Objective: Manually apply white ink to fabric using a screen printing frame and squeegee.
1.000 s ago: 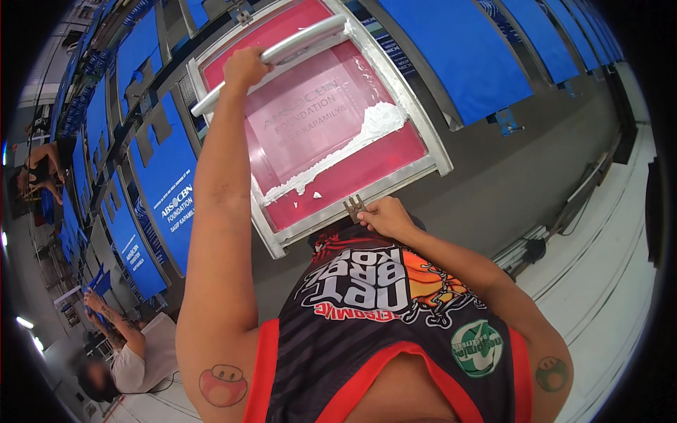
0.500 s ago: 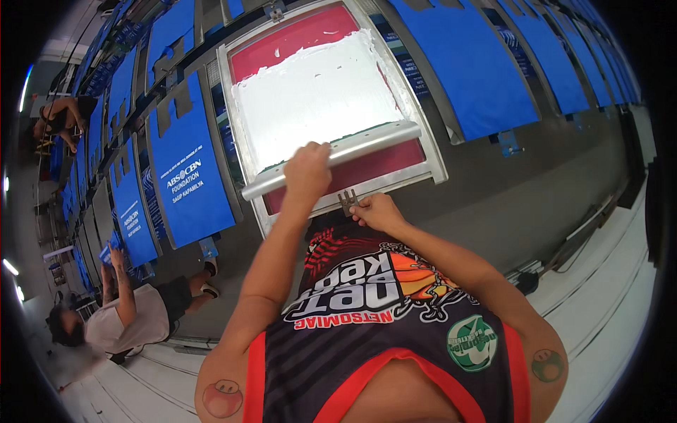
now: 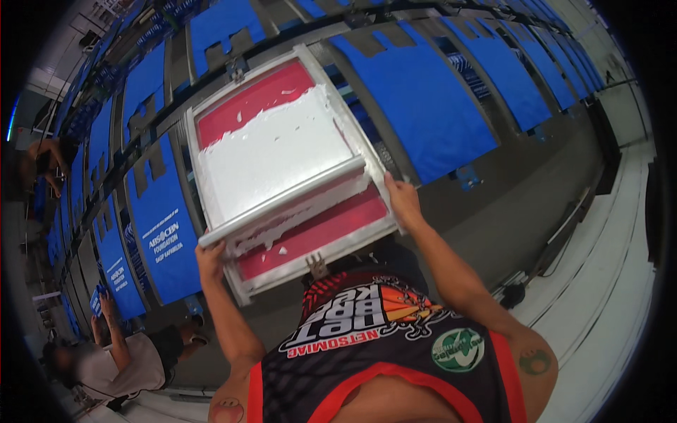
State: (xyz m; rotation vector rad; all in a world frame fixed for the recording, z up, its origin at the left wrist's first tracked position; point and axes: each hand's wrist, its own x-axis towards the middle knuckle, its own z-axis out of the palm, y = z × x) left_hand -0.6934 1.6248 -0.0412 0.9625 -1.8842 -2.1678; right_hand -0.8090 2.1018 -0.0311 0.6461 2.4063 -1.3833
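Observation:
A screen printing frame [image 3: 345, 125] with silver rails lies in front of me. Its red mesh [image 3: 317, 231] shows at the near and far ends, and thick white ink [image 3: 271, 154] covers the middle. Across the near part leans a metal squeegee [image 3: 285, 199], its lower side smeared with white. My left hand [image 3: 211, 262] is closed on the frame's left rail, just below the squeegee's left end. On the right rail, my right hand [image 3: 403, 202] is closed with its thumb on top. A forked metal bracket [image 3: 315, 265] sits at the near rail.
Blue fabric pieces [image 3: 416, 106] lie in rows on long dark boards on both sides of the frame. A small metal clamp [image 3: 236, 68] stands at the frame's far end. At the left, another person [image 3: 123, 363] works by the row, with one more person [image 3: 46, 162] farther off.
My left hand has let go of the squeegee and taken the left rail. From the near bracket, my right hand has moved to the right rail. The squeegee now leans unheld on the frame.

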